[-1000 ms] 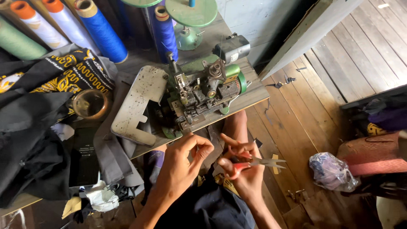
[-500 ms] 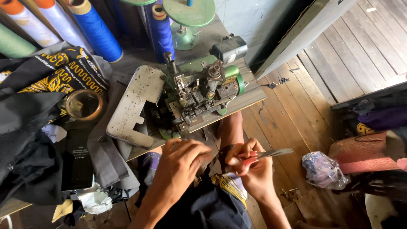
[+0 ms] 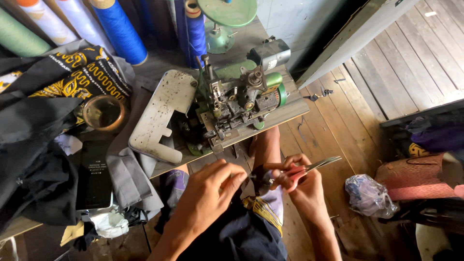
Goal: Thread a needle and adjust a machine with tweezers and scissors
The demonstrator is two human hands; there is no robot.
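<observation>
The sewing machine [image 3: 237,104] is greasy, dull metal with chipped green paint, its pale plate [image 3: 162,116] scuffed and stained, and it sits on a rough, worn wooden counter [image 3: 285,113]. The scissors [image 3: 309,169] have bright steel blades and smooth red plastic grips, beside matt dark cloth [image 3: 241,232]. The floor [image 3: 411,63] is bare weathered planks, and the thread cones [image 3: 121,31] look softly glossy.

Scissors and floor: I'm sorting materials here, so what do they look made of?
Scissors: blades look like bare steel, grey and shiny; the handles look like red plastic, partly hidden by the right hand. Floor: unpainted, weathered wooden planks with visible gaps and grain.
</observation>
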